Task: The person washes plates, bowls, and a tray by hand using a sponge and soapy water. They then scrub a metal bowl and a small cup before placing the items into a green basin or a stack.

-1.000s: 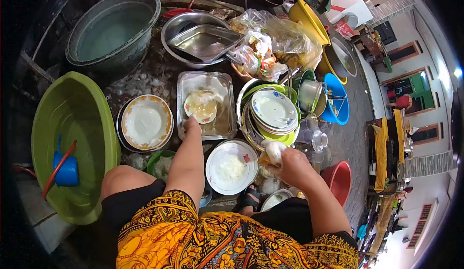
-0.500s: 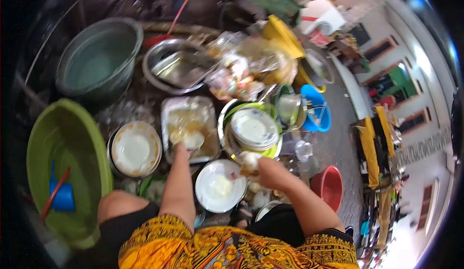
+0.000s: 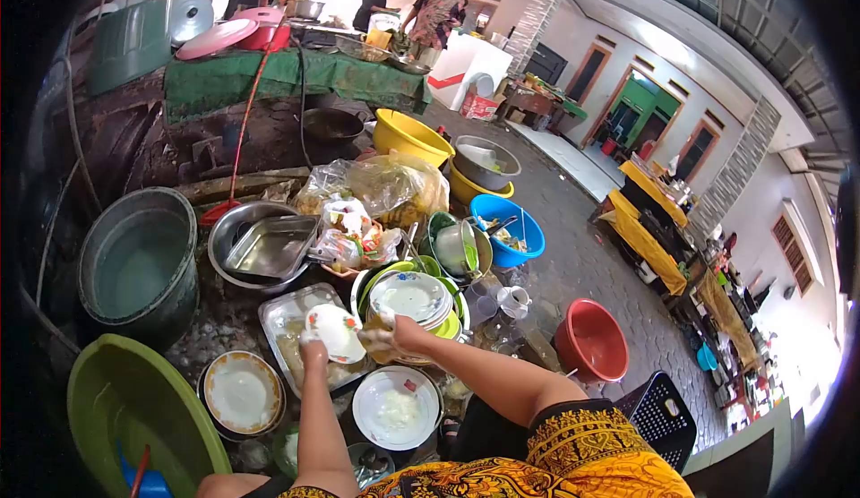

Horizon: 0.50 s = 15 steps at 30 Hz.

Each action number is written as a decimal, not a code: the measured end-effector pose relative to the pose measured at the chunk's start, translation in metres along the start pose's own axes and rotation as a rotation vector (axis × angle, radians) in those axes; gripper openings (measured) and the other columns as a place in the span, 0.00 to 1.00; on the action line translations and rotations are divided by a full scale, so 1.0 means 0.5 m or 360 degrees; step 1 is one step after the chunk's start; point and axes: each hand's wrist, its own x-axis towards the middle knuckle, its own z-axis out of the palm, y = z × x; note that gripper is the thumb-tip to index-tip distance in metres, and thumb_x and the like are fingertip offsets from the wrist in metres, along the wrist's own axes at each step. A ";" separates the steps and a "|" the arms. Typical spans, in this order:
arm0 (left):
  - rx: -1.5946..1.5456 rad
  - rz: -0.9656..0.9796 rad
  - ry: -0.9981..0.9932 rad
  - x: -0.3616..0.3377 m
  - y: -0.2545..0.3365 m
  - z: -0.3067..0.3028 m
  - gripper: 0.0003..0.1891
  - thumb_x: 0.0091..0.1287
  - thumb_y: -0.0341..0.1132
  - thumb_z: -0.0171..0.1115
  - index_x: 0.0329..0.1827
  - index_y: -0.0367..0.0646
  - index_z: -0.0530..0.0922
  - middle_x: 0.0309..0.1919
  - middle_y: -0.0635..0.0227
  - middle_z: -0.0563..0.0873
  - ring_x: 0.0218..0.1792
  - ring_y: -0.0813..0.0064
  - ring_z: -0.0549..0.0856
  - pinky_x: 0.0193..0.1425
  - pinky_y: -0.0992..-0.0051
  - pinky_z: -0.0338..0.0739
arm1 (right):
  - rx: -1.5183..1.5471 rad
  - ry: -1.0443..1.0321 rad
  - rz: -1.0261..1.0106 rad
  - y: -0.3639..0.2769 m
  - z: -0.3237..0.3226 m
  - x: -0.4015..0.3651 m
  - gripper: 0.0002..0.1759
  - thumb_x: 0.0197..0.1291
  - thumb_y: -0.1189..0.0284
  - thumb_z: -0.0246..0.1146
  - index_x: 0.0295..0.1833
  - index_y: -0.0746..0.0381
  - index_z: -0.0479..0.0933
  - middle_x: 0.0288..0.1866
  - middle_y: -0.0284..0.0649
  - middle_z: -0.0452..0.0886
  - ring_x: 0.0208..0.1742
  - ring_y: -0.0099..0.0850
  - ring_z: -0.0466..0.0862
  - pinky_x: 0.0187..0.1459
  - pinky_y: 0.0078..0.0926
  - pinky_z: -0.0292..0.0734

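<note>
The left hand's [image 3: 313, 353] fingers clamp a small floral plate [image 3: 335, 333] over the rectangular metal tray [image 3: 288, 312]. The right hand's [image 3: 410, 337] fingers grip a foamy sponge [image 3: 377, 336] beside it.

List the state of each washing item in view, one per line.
Small plate: sudsy, gripped by left hand, over metal tray
Scrubber: foamy, in right hand
Metal tray: upright, holding cloudy liquid
Large white plate: face up, suds on it
Orange-rimmed plate: face up, stacked on another
Dark tub: upright, partly filled
Green tub: upright, blue dipper inside
Red basin: upright, uncovered
</note>
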 end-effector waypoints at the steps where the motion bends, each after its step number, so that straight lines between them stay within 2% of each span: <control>1: 0.0010 0.0012 -0.0012 -0.024 0.027 0.011 0.16 0.62 0.35 0.44 0.49 0.38 0.71 0.36 0.55 0.80 0.35 0.63 0.81 0.38 0.68 0.74 | 0.0012 0.0002 -0.0015 0.018 -0.016 0.035 0.18 0.56 0.65 0.57 0.47 0.65 0.70 0.42 0.48 0.76 0.42 0.38 0.77 0.44 0.33 0.70; 3: -0.0771 -0.0269 -0.0285 -0.057 0.065 0.030 0.16 0.63 0.37 0.43 0.49 0.39 0.72 0.38 0.61 0.79 0.36 0.67 0.80 0.37 0.70 0.75 | -0.1228 0.0150 -0.0568 0.040 -0.028 0.087 0.20 0.57 0.62 0.55 0.50 0.63 0.69 0.47 0.48 0.74 0.42 0.37 0.77 0.45 0.30 0.70; 4: -0.0628 -0.0249 -0.0403 -0.072 0.082 0.034 0.19 0.65 0.45 0.41 0.48 0.40 0.72 0.37 0.63 0.79 0.33 0.69 0.80 0.32 0.67 0.77 | -0.0900 0.0200 -0.0592 0.050 -0.006 0.086 0.21 0.57 0.61 0.55 0.51 0.62 0.69 0.47 0.49 0.74 0.42 0.38 0.77 0.45 0.30 0.70; 5: -0.0610 -0.0248 -0.0437 -0.087 0.092 0.037 0.19 0.65 0.45 0.41 0.48 0.40 0.72 0.37 0.63 0.79 0.33 0.69 0.80 0.32 0.67 0.77 | -0.0566 0.0255 -0.0615 0.062 0.014 0.081 0.22 0.56 0.59 0.55 0.52 0.61 0.69 0.47 0.50 0.74 0.42 0.38 0.77 0.45 0.29 0.71; 6: -0.0766 -0.0337 -0.0507 -0.102 0.097 0.040 0.20 0.65 0.46 0.41 0.48 0.40 0.72 0.38 0.63 0.79 0.35 0.68 0.80 0.34 0.67 0.77 | -0.1912 0.0690 -0.1191 0.073 0.023 0.078 0.17 0.54 0.64 0.55 0.45 0.63 0.74 0.39 0.51 0.77 0.39 0.41 0.78 0.43 0.33 0.71; 7: -0.0926 -0.0424 -0.0564 -0.111 0.103 0.043 0.21 0.65 0.46 0.41 0.48 0.39 0.71 0.39 0.63 0.79 0.36 0.67 0.80 0.36 0.67 0.77 | -0.1899 0.0720 -0.1192 0.071 0.019 0.071 0.17 0.54 0.64 0.55 0.45 0.63 0.74 0.39 0.51 0.77 0.39 0.41 0.78 0.43 0.33 0.71; 9: -0.0994 -0.0420 -0.0586 -0.124 0.112 0.041 0.21 0.65 0.47 0.41 0.49 0.39 0.71 0.40 0.63 0.79 0.37 0.67 0.80 0.37 0.67 0.77 | -0.2790 0.0956 -0.0854 0.058 0.026 0.070 0.11 0.49 0.70 0.54 0.34 0.66 0.76 0.30 0.51 0.77 0.35 0.45 0.78 0.40 0.38 0.72; 10: -0.1072 -0.0422 -0.0595 -0.132 0.115 0.040 0.22 0.65 0.48 0.41 0.49 0.39 0.71 0.41 0.63 0.79 0.38 0.67 0.80 0.39 0.67 0.77 | -0.2761 0.0912 -0.1126 0.058 0.025 0.072 0.09 0.43 0.75 0.54 0.31 0.67 0.75 0.30 0.53 0.76 0.35 0.47 0.77 0.36 0.41 0.72; 11: -0.1151 -0.0424 -0.0606 -0.141 0.119 0.039 0.22 0.66 0.48 0.40 0.49 0.39 0.70 0.41 0.63 0.78 0.39 0.67 0.80 0.41 0.67 0.76 | -0.2758 0.0910 -0.1128 0.064 0.036 0.074 0.09 0.43 0.75 0.54 0.31 0.67 0.75 0.30 0.53 0.76 0.35 0.47 0.77 0.36 0.41 0.72; 13: -0.1079 -0.0406 -0.0560 -0.156 0.140 0.032 0.22 0.65 0.49 0.40 0.50 0.40 0.71 0.41 0.64 0.78 0.39 0.68 0.80 0.41 0.67 0.76 | -0.2628 0.0840 -0.0857 0.063 0.085 0.057 0.11 0.43 0.72 0.55 0.32 0.68 0.75 0.29 0.54 0.76 0.34 0.47 0.77 0.37 0.41 0.71; 14: -0.1076 -0.0453 -0.0539 -0.151 0.139 0.024 0.21 0.65 0.49 0.41 0.49 0.41 0.71 0.41 0.65 0.79 0.39 0.68 0.80 0.40 0.67 0.76 | -0.2659 0.0637 -0.0898 0.074 0.094 0.060 0.14 0.43 0.70 0.55 0.32 0.70 0.74 0.29 0.55 0.76 0.34 0.48 0.77 0.37 0.40 0.71; 15: -0.1074 -0.0497 -0.0518 -0.142 0.135 0.013 0.21 0.65 0.49 0.42 0.49 0.42 0.71 0.41 0.66 0.79 0.39 0.68 0.80 0.40 0.67 0.76 | -0.2548 0.0643 -0.0956 0.091 0.100 0.072 0.15 0.43 0.69 0.55 0.34 0.69 0.74 0.30 0.56 0.76 0.35 0.48 0.77 0.38 0.41 0.71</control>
